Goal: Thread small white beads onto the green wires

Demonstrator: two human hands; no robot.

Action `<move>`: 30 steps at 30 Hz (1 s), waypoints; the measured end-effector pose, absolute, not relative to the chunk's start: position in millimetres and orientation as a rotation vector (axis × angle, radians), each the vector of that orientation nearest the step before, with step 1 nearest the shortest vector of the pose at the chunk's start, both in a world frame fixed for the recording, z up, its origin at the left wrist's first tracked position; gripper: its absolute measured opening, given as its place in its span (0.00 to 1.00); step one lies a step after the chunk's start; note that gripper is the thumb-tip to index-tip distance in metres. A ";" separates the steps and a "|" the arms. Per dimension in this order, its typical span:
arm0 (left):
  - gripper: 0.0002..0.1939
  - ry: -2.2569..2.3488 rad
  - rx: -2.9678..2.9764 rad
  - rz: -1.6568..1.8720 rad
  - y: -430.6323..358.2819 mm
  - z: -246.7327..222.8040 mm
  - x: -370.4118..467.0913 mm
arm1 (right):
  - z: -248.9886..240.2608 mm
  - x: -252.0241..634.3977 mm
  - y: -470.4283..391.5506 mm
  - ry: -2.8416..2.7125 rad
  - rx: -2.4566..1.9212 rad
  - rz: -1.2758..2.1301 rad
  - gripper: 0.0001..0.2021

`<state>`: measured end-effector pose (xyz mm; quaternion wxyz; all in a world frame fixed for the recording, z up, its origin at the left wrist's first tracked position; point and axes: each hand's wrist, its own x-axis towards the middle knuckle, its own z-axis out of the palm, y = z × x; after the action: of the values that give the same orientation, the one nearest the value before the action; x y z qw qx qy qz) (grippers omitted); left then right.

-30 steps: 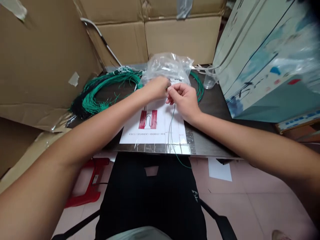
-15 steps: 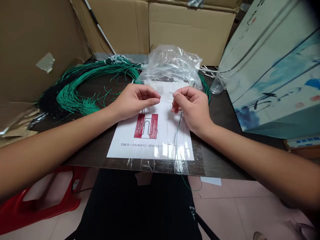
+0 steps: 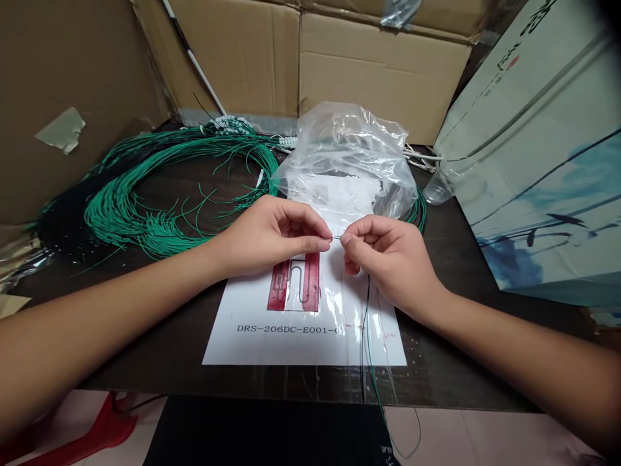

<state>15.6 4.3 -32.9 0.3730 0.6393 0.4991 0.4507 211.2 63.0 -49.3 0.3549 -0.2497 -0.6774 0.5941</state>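
Observation:
My left hand (image 3: 272, 236) is closed in a pinch, its thumb and index fingertips at the short dark ends of thin wires (image 3: 336, 238). Facing it, my right hand (image 3: 392, 259) pinches the same wires between thumb and index finger. Below the right hand hang a black wire (image 3: 363, 330) and a green wire (image 3: 374, 372), which drop past the table edge. Both hands are over a white printed sheet (image 3: 233, 346) with a red-and-white picture, covered by clear tape. The gap between the fingertips is very small, so the exact grip is partly hidden.
A large coil of green and black wires (image 3: 114, 210) lies at the left. Behind the hands sits a crumpled clear plastic bag (image 3: 347, 145). Cardboard walls (image 3: 383, 84) stand at the back, and a painted panel (image 3: 543, 175) leans at the right.
My hands have come closer together, and my left fingertips have reached the wire ends projecting from my right hand. The view has shifted, so the table and sheet appear lower.

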 end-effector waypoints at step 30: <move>0.15 1.219 1.459 1.217 3.6 -34.4 19.2 | -45.3 211.5 58.1 -1.755 -0.601 1.482 0.06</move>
<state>19.2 3.6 -34.4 0.4280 0.5842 0.4879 0.4874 211.5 58.1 -45.3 0.3742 -0.2348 -0.6855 0.5787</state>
